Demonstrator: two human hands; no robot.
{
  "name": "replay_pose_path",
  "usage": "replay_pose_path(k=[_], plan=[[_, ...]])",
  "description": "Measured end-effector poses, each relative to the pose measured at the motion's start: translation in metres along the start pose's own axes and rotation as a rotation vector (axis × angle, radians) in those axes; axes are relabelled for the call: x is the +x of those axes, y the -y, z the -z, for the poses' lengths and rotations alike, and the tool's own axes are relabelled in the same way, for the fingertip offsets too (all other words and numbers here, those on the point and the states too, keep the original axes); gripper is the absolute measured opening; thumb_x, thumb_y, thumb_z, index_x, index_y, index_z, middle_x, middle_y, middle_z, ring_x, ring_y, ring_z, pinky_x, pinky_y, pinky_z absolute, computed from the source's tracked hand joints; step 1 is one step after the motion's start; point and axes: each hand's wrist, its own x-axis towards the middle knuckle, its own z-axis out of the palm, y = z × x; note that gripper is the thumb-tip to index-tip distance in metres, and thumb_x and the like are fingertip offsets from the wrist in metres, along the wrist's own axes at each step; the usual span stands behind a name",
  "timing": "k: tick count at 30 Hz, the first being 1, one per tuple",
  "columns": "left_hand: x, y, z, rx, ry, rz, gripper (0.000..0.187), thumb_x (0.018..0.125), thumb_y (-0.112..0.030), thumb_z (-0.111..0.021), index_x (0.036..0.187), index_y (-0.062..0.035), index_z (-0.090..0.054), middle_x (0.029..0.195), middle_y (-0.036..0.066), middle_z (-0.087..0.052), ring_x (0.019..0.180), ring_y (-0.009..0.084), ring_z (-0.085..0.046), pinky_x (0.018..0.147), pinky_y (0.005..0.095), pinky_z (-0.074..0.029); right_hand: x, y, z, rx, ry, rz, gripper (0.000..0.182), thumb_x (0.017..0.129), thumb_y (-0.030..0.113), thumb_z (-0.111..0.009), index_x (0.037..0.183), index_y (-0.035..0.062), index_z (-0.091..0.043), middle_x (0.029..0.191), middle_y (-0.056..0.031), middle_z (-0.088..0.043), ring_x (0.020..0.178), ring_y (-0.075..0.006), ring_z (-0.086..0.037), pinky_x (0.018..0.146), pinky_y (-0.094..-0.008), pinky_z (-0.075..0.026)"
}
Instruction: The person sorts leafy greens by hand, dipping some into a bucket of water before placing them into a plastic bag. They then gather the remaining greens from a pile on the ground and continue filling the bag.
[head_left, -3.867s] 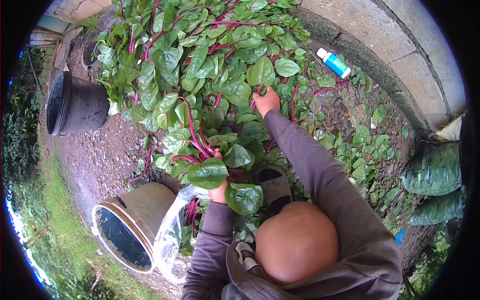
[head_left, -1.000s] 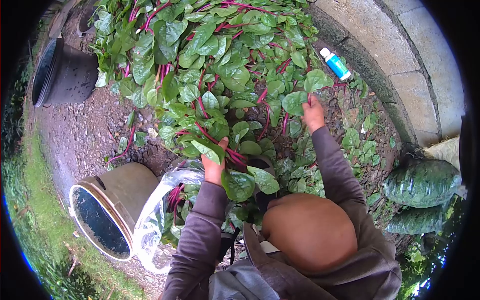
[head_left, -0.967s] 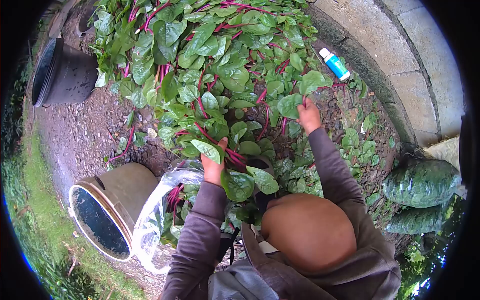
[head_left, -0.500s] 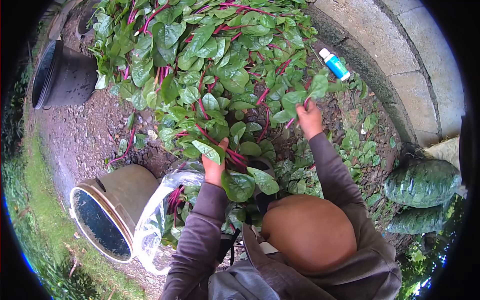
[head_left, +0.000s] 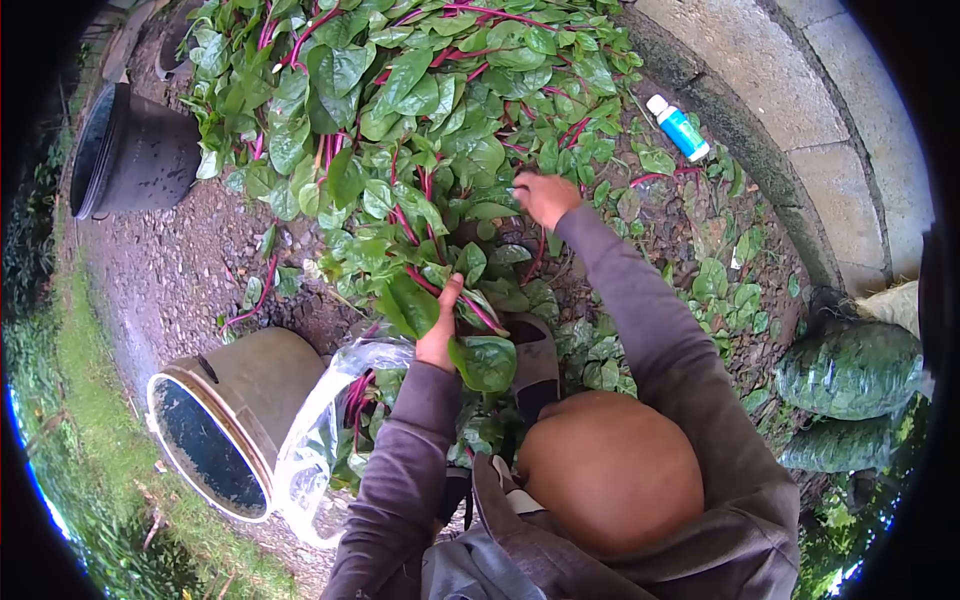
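Note:
My left hand (head_left: 440, 335) is closed round a bunch of leafy stems (head_left: 408, 303), green leaves on thick red-purple stalks, low in the centre. My right hand (head_left: 547, 198) reaches over the right part of a large pile of the same leafy stems (head_left: 400, 90); its fingers are curled, and whether anything is between them is hard to make out. Beside my left forearm is a clear plastic bag (head_left: 310, 440) with red stalks (head_left: 357, 395) at its mouth.
A pale bucket (head_left: 250, 385) lies tipped at the lower left, a dark bucket (head_left: 150, 150) at the upper left. A blue and white bottle (head_left: 680, 128) lies near a curved concrete edge (head_left: 770, 90). Filled green bags (head_left: 850, 368) are at the right.
My right hand has moved left towards the pile, and the stem it held now lies on the ground below the bottle. My left hand keeps its bunch, slightly shifted.

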Motion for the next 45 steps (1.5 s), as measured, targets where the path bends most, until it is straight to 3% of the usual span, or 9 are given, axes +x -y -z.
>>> replay_pose_path(k=[3,10,17,21,25,29,37,41,45], plan=[[0.025,0.007,0.012,0.36,-0.059,-0.525,0.034,0.078,-0.022,-0.069,0.103,-0.0035,-0.056,0.089,0.005,-0.059,0.075,0.017,-0.056,0.069,0.0306,-0.047,0.005,-0.025,-0.006,-0.311,-0.18,-0.127,0.02,0.084,0.029,-0.055,0.091,0.0104,-0.061,0.079,-0.0157,-0.064,0.078,-0.0334,-0.062,0.071,-0.0431,-0.048],[0.014,0.001,0.003,0.322,-0.134,-0.475,0.038,0.073,-0.019,-0.074,0.101,0.0014,-0.058,0.098,0.008,-0.062,0.086,0.018,-0.056,0.08,0.0314,-0.044,-0.037,-0.077,-0.029,0.596,-0.553,-0.319,0.026,0.078,0.003,-0.06,0.099,0.0061,-0.045,0.08,-0.0116,-0.061,0.068,-0.0225,-0.061,0.061,-0.0312,-0.048],[-0.002,-0.006,-0.018,0.578,-0.214,-0.512,0.022,0.071,-0.021,-0.076,0.076,-0.0026,-0.066,0.072,0.0,-0.063,0.061,0.0096,-0.054,0.06,0.0282,-0.045,-0.11,0.038,-0.027,0.986,-0.003,-0.073,0.053,0.08,-0.005,-0.055,0.128,0.0031,-0.032,0.092,-0.0098,-0.061,0.077,-0.0135,-0.059,0.069,-0.0245,-0.047],[-0.001,0.005,-0.024,0.034,0.085,-0.26,0.02,0.078,-0.015,-0.069,0.09,-0.0024,-0.059,0.089,0.005,-0.063,0.076,0.0121,-0.058,0.066,0.0298,-0.046,-0.089,0.019,-0.059,0.78,0.206,0.011,0.044,0.086,0.007,-0.052,0.128,-0.0004,-0.04,0.108,-0.0125,-0.06,0.098,-0.0134,-0.058,0.085,-0.0257,-0.044],[0.003,-0.002,-0.02,-0.044,0.232,0.048,0.022,0.088,-0.017,-0.046,0.104,-0.0037,-0.054,0.098,0.005,-0.058,0.089,0.017,-0.055,0.081,0.0333,-0.044,-0.072,0.029,-0.012,1.501,0.678,-0.363,0.051,0.087,0.034,-0.057,0.12,-0.0027,-0.045,0.116,-0.0106,-0.054,0.105,-0.0184,-0.053,0.089,-0.03,-0.042],[0.005,-0.012,-0.033,0.038,0.268,0.077,0.019,0.087,-0.017,-0.044,0.099,-0.0053,-0.054,0.09,0.006,-0.057,0.083,0.0167,-0.055,0.076,0.0332,-0.045,-0.053,0.032,-0.027,0.466,0.474,0.263,0.079,0.063,0.036,-0.079,0.122,0.0004,-0.041,0.116,-0.0137,-0.052,0.108,-0.0225,-0.051,0.093,-0.0339,-0.04],[-0.005,-0.032,-0.036,0.233,0.245,0.047,0.029,0.085,-0.022,-0.054,0.106,-0.0024,-0.054,0.089,0.007,-0.06,0.075,0.0155,-0.058,0.065,0.0317,-0.049,-0.066,0.06,-0.006,0.614,0.532,0.286,0.071,0.068,0.018,-0.073,0.127,0.0016,-0.038,0.124,-0.0115,-0.048,0.112,-0.0202,-0.049,0.096,-0.0334,-0.038],[-0.004,-0.012,-0.029,0.263,0.153,-0.118,0.033,0.078,-0.018,-0.065,0.098,0.0075,-0.057,0.084,0.012,-0.061,0.069,0.0196,-0.059,0.06,0.0336,-0.048,-0.068,0.022,-0.012,1.27,0.867,0.071,0.06,0.074,0.003,-0.054,0.131,0.0012,-0.036,0.125,-0.0081,-0.049,0.115,-0.018,-0.047,0.098,-0.0331,-0.034],[-0.014,-0.003,-0.035,0.204,0.245,0.031,0.036,0.086,-0.025,-0.054,0.112,0.0014,-0.052,0.102,0.01,-0.06,0.087,0.017,-0.057,0.071,0.0328,-0.046,-0.07,0.027,-0.015,1.318,0.841,-0.031,0.06,0.082,0.026,-0.063,0.129,-0.0005,-0.037,0.122,-0.0073,-0.049,0.111,-0.0157,-0.046,0.097,-0.0316,-0.034]])
